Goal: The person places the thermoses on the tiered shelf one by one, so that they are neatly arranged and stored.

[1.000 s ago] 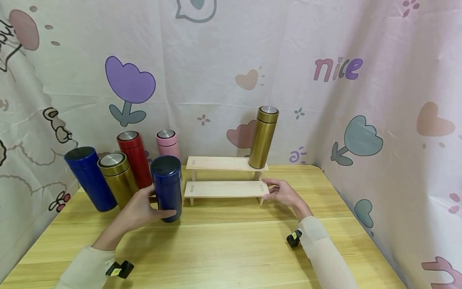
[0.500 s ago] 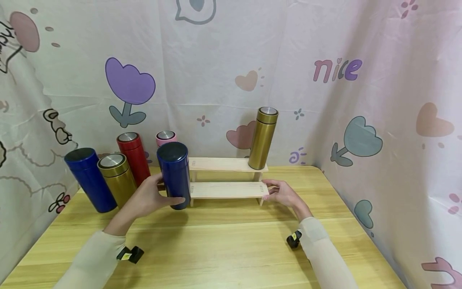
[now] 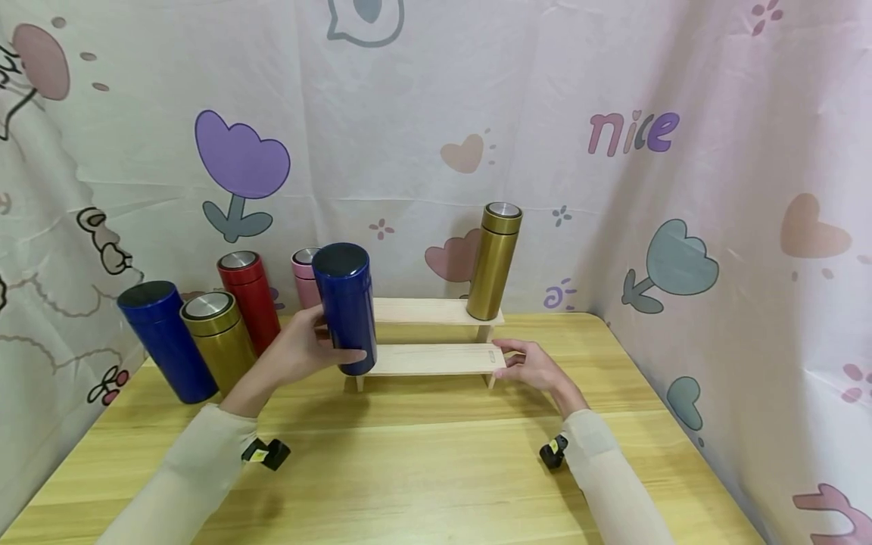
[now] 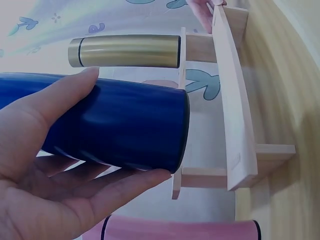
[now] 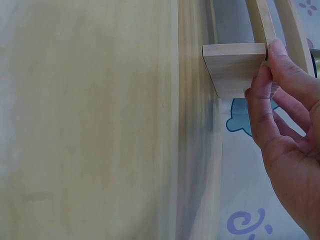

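My left hand grips a dark blue thermos bottle round its side, thumb on the near face. The bottle is upright and raised, overlapping the left end of a two-step wooden stand. In the left wrist view a gap shows between the bottle's base and the lower step. At the stand's right end my right hand pinches the edge of the lower step, thumb and fingers on either side of the board. A tall gold thermos stands on the right of the upper step.
Left of the stand on the wooden table are a blue bottle, a shorter gold bottle, a red bottle and a pink bottle, partly hidden. A patterned cloth hangs behind.
My left hand has lifted the dark blue thermos and carried it right and away from me, from beside the stand to its left end. The right hand has stayed on the stand.
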A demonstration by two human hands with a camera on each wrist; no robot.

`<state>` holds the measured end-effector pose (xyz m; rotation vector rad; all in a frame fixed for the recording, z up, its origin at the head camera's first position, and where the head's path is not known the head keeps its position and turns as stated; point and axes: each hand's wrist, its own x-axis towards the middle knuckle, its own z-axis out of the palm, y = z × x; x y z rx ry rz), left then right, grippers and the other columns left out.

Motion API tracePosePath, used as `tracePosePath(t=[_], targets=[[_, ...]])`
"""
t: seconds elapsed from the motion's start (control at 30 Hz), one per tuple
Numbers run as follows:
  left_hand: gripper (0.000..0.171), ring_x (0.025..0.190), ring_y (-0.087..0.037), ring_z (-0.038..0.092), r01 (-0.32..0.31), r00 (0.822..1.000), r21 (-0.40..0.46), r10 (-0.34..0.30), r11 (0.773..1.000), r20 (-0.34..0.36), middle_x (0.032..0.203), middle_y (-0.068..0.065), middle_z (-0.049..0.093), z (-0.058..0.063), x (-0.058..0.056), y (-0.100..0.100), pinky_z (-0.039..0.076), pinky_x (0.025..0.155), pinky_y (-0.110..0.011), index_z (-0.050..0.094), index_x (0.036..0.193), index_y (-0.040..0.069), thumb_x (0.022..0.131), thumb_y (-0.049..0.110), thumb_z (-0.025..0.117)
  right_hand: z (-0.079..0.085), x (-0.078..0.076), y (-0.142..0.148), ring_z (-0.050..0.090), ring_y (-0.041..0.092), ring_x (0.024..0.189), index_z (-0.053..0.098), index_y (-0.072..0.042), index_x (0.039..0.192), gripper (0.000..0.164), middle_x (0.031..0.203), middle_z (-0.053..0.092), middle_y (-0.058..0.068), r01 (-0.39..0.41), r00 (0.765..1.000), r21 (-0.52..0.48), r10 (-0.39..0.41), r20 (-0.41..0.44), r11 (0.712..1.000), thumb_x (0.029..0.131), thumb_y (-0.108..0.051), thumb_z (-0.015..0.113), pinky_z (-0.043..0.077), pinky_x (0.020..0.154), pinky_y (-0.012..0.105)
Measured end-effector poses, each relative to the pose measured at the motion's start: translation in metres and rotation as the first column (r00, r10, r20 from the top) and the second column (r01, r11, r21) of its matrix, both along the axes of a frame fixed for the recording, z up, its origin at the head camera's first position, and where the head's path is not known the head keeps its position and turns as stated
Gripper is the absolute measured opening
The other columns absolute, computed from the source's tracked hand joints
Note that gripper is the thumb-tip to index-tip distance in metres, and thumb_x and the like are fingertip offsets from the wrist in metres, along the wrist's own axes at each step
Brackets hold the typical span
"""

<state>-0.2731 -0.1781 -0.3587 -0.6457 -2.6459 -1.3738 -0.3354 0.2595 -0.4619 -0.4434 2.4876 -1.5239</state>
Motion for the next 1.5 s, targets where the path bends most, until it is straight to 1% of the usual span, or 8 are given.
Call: tracePosePath(t=[0.2,0.43,0.67,0.87,0.97,1.13,1.23,1.5], targets=[[0.080,0.126,-0.048,0.063,-0.006,1.000,0.003,0.006,1.000,0.013,0.143,-0.024,0.061,0.004,-0.008,0.009,0.054,0.101,-0.064,0.048,0.149,0.005,0.083,0.025,0.088,0.002,0.000,0.001,0.069,0.020,0.101,0.049,-0.001,0.150,0.069,0.132,0.064,0.027,0.011,1.000,0.002,-0.011,0.011,1.000,0.088,-0.001,0.079,0.060,0.081,0.026],[0.079,0.126,-0.046,0.064,0.039,0.999,0.038,-0.039,0.999,-0.005,0.142,-0.024,0.062,0.002,-0.018,0.018,0.053,0.103,-0.064,0.048,0.149,0.005,0.084,0.023,0.087,0.002,0.000,0.001,0.069,0.018,0.100,0.048,0.001,0.151,0.069,0.135,0.062,0.028,-0.001,1.000,-0.004,0.001,0.012,1.000,0.089,-0.001,0.078,0.059,0.080,0.023],[0.081,0.127,-0.047,0.063,0.018,0.999,0.038,-0.019,0.999,0.029,0.145,-0.024,0.060,0.003,-0.027,0.023,0.052,0.105,-0.064,0.046,0.151,0.005,0.085,0.028,0.087,0.000,0.000,0.001,0.070,0.022,0.101,0.047,0.004,0.150,0.068,0.130,0.062,0.031,-0.010,1.000,-0.002,0.010,0.001,1.000,0.089,0.001,0.076,0.061,0.082,0.028],[0.083,0.127,-0.048,0.063,0.005,0.999,0.028,-0.006,1.000,0.041,0.145,-0.025,0.060,0.007,-0.037,0.027,0.053,0.103,-0.063,0.045,0.151,0.002,0.085,0.031,0.086,0.001,0.001,0.000,0.070,0.022,0.104,0.048,0.002,0.151,0.069,0.137,0.061,0.029,0.001,1.000,-0.001,-0.001,0.007,1.000,0.088,-0.001,0.078,0.059,0.081,0.023],[0.084,0.127,-0.048,0.063,-0.007,0.999,0.032,0.005,0.999,0.050,0.145,-0.025,0.059,0.009,-0.040,0.030,0.053,0.103,-0.062,0.044,0.151,0.002,0.085,0.032,0.086,0.003,0.002,-0.001,0.070,0.022,0.104,0.048,0.002,0.151,0.069,0.136,0.062,0.029,0.004,1.000,-0.004,-0.004,0.014,1.000,0.088,-0.001,0.078,0.060,0.081,0.023],[0.082,0.126,-0.047,0.064,-0.031,0.998,0.034,0.029,0.999,0.051,0.145,-0.025,0.060,0.007,-0.043,0.030,0.053,0.103,-0.062,0.046,0.150,0.002,0.084,0.028,0.087,0.003,0.001,0.000,0.070,0.022,0.104,0.047,0.001,0.151,0.071,0.135,0.063,0.028,-0.001,1.000,-0.004,0.001,0.023,1.000,0.088,-0.001,0.078,0.060,0.082,0.025],[0.083,0.127,-0.048,0.063,-0.042,0.997,0.036,0.040,0.998,0.066,0.146,-0.025,0.059,0.005,-0.043,0.027,0.053,0.103,-0.062,0.045,0.151,0.003,0.084,0.028,0.087,0.003,0.000,0.000,0.070,0.023,0.104,0.046,0.001,0.152,0.070,0.135,0.062,0.028,-0.008,1.000,-0.002,0.008,0.018,1.000,0.088,-0.001,0.077,0.061,0.083,0.025],[0.087,0.129,-0.047,0.062,-0.065,0.994,0.037,0.062,0.997,0.085,0.149,-0.023,0.057,0.000,-0.045,0.024,0.052,0.105,-0.062,0.043,0.152,0.004,0.084,0.035,0.087,0.002,0.000,0.002,0.070,0.023,0.105,0.046,0.002,0.152,0.070,0.137,0.060,0.032,-0.021,1.000,-0.006,0.021,0.018,1.000,0.089,0.000,0.077,0.062,0.084,0.028]])
